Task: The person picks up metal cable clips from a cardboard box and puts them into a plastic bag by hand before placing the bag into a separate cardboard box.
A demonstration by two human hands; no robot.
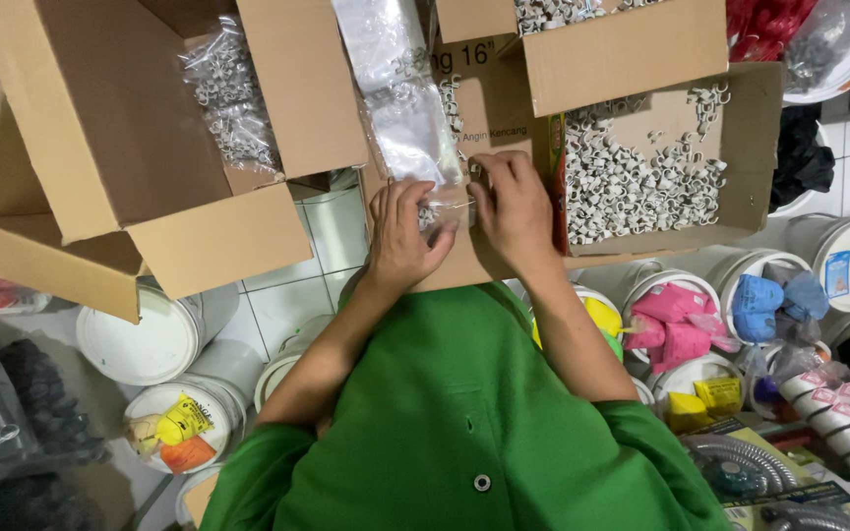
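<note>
Far left: large open brown cardboard box, flaps up, holding a clear plastic bag of small white ring-shaped clips. Below it, white plastic buckets stand on a white tiled floor; one bucket holds yellow and orange packets.

Centre: left hand and right hand meet on a small clear plastic bag, fingers of both curled and pinching its edges. The bag lies on a brown cardboard flap, near the person's green shirt. A long strip of clear plastic bags runs to the far side.

Right: shallow open brown cardboard box with loose white ring clips. Near right: buckets with pink and blue cloth bundles.
</note>
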